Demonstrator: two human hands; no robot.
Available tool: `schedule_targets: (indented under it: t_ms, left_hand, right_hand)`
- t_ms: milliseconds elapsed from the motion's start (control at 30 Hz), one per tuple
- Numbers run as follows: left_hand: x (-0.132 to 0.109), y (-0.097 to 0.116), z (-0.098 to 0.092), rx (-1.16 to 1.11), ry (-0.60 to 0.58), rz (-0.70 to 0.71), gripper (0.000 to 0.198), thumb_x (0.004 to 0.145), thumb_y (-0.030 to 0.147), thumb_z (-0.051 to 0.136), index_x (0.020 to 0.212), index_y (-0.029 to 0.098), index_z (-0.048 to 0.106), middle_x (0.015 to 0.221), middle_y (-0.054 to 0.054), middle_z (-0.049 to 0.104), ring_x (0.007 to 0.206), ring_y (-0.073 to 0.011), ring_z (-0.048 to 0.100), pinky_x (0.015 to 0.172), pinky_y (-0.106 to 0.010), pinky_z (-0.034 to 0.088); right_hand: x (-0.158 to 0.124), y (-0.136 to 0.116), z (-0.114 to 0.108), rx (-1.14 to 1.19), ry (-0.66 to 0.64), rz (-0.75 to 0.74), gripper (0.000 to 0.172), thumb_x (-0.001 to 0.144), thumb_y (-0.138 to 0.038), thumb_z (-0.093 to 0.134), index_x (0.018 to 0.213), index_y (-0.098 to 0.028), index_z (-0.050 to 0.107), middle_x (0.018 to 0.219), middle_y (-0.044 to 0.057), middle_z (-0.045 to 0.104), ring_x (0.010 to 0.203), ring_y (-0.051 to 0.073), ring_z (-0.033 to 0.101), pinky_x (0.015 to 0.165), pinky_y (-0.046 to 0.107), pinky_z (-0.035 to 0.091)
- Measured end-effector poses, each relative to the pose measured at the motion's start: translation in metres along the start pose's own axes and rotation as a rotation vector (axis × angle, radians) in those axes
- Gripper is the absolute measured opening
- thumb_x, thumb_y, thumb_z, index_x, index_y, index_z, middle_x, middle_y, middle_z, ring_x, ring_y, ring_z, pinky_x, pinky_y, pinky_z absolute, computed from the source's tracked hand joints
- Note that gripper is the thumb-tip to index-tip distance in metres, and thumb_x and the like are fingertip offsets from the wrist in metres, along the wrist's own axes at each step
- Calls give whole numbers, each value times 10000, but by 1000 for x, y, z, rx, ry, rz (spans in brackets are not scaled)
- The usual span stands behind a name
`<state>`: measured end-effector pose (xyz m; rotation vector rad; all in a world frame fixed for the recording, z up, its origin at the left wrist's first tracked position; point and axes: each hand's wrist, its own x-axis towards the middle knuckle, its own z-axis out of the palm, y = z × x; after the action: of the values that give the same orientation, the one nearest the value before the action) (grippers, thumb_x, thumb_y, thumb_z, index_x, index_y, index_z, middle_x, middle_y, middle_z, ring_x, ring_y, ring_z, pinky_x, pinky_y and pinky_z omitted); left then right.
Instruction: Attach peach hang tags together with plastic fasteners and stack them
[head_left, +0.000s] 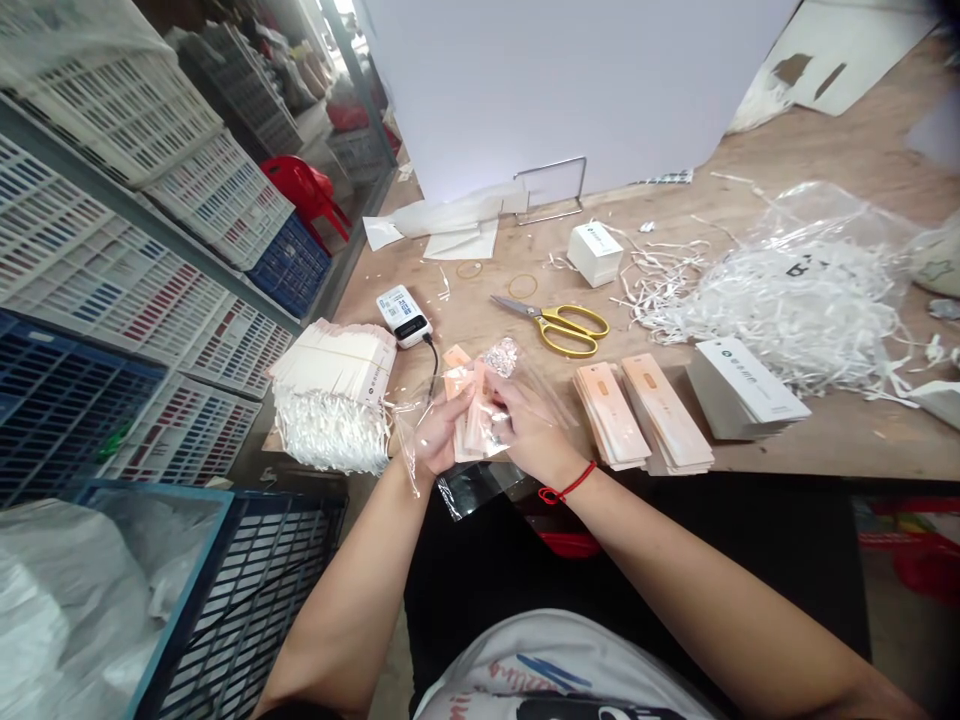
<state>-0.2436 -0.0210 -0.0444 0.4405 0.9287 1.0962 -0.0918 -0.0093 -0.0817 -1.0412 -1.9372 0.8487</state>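
Observation:
My left hand [442,438] and my right hand [529,430] meet above the table's front edge, both gripping a bundle of peach paper tags [471,425] inside a clear plastic bag [544,385]. A small glittering packet [501,357] sticks up at the bundle's far end. To the right lie two stacks of peach tags [611,415] and a stack of white-and-grey cards [742,390]. Left of my hands sits a pile of white tags with white strings [330,425]. Yellow-handled scissors [559,328] lie beyond my hands.
A wooden table [825,445] holds shredded white paper [780,305], a white box [595,253], a white power bank [403,316], and rubber bands. Stacked plastic crates [135,280] line the left, with a red stool [307,195] beyond. A white board [540,90] stands at the back.

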Motion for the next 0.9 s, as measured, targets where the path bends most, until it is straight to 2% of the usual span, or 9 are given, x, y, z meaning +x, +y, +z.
schedule_targets:
  t_ms: [200, 400, 533, 700, 900]
  left_hand:
    - [-2, 1, 1, 42, 8, -28, 201, 903, 207, 670, 1083, 116, 670, 898, -88, 763, 712, -202, 730, 709, -318, 622]
    - [-1, 2, 2, 2, 9, -39, 382, 877, 177, 703, 1247, 158, 609, 914, -58, 756, 718, -185, 736, 780, -360, 631]
    - [0, 2, 1, -1, 5, -49, 383, 875, 181, 710, 1244, 149, 613, 922, -65, 759, 724, -189, 744, 732, -326, 635]
    - [0, 3, -1, 15, -9, -48, 420, 863, 190, 725, 1266, 144, 613, 961, -74, 763, 755, -193, 749, 724, -300, 628]
    - [-1, 3, 4, 43, -5, -21, 221, 916, 136, 617, 1131, 128, 671, 876, -68, 761, 692, -178, 725, 700, -285, 611]
  right_hand:
    - [2, -4, -2, 63, -14, 35, 521, 982, -240, 455, 1502, -257, 432, 1291, 100, 661, 1161, 257, 625, 1053, 499, 501]
    - [2, -7, -3, 60, -9, 52, 504, 976, -229, 475, 1477, -285, 464, 1238, 88, 687, 1078, 253, 657, 984, 479, 540]
    - [2, -7, -4, 46, -19, 70, 487, 969, -233, 470, 1456, -245, 484, 1201, 101, 688, 1068, 251, 653, 954, 456, 547]
    - [2, -7, -5, 16, -44, 67, 514, 947, -229, 455, 1457, -178, 476, 1218, 140, 674, 1106, 273, 631, 996, 499, 520]
    - [0, -4, -4, 9, -44, 61, 578, 912, -187, 484, 1487, -210, 435, 1317, 129, 644, 1186, 277, 612, 1068, 517, 484]
